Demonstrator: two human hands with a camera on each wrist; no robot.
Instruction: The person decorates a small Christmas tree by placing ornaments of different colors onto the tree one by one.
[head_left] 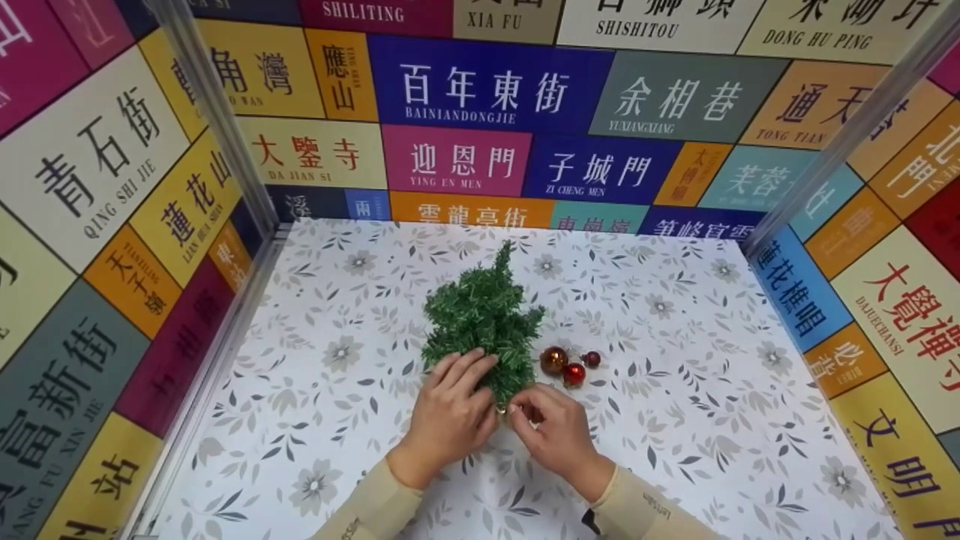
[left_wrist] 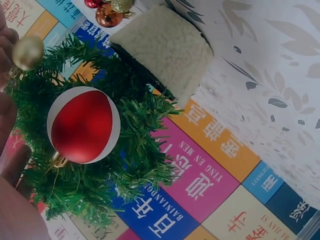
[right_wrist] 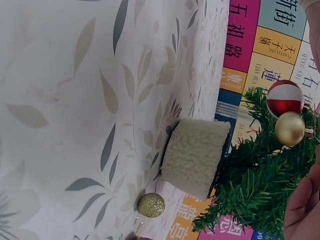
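Observation:
A small artificial Christmas tree (head_left: 480, 319) stands in front of the person, its cream fleece-covered base (left_wrist: 162, 52) showing in both wrist views. My left hand (head_left: 450, 409) lies on its near lower branches, two fingers stretched over the green and the thumb and index finger bent in at a branch. A smooth gold bauble (right_wrist: 290, 128) hangs at the tree's near side, beside a red-and-white bauble (left_wrist: 82, 125) among the branches. My right hand (head_left: 555, 431) pinches at the gold bauble's cap and loop, its fingertips partly cut off in the wrist views.
Right of the tree, loose baubles lie on the table: a bronze one (head_left: 553, 360), a red one (head_left: 574, 373), a dark red one (head_left: 592, 359) and a glittery gold one (right_wrist: 151, 205). Panels with lettering (head_left: 480, 82) wall in the flower-patterned tabletop (head_left: 315, 420) at the back and both sides.

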